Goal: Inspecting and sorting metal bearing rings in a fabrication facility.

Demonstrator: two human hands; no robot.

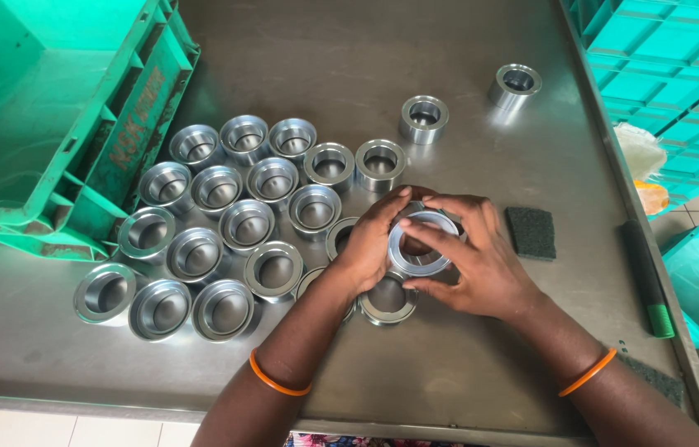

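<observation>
Steel ring sits tilted between both hands over the metal table: left hand curls around its left edge, right hand pinches its right rim, wrists angled inward beside clustered cups.

I see a steel table, clustered metal cups, two stray rings, a scouring pad, a green crate at my left

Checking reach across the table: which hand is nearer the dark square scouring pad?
Right. The right hand lies just beside the dark square scouring pad; the left hand sits farther off, beyond the right.
</observation>
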